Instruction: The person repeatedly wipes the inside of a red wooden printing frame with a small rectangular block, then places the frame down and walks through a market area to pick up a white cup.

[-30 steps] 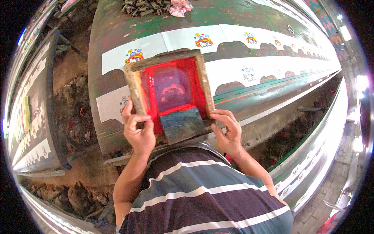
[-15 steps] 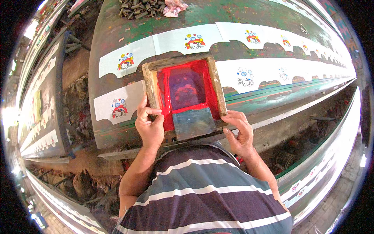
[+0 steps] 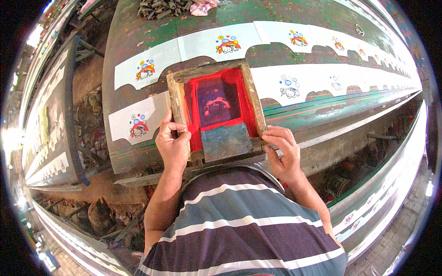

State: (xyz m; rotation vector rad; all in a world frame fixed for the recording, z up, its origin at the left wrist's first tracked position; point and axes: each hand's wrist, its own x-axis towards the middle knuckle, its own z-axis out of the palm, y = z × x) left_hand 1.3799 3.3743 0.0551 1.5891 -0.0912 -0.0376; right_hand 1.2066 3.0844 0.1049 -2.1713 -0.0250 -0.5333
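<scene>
A wooden-framed printing screen (image 3: 255,99) lies in front of me over the near row of fabric pieces. Red ink coats its inside, around a dark purple mesh (image 3: 214,103). A flat grey-blue squeegee (image 3: 226,141) rests in the frame, over its near end. My left hand (image 3: 173,142) grips the frame's left side, thumb and fingers closed on the wood. At the near right corner my right hand (image 3: 282,149) pinches the frame between thumb and fingers. The cloth directly under the screen is hidden.
A white printed cloth (image 3: 133,122) lies left of the screen. More printed cloths (image 3: 228,41) run along the green table (image 3: 124,27). To the right, pieces with blue and black prints (image 3: 290,85) continue the near row. Dark sticks (image 3: 163,7) are heaped at the far edge.
The screen and both hands have shifted very slightly within the view, as has the whole table. Both hands keep their hold on the frame.
</scene>
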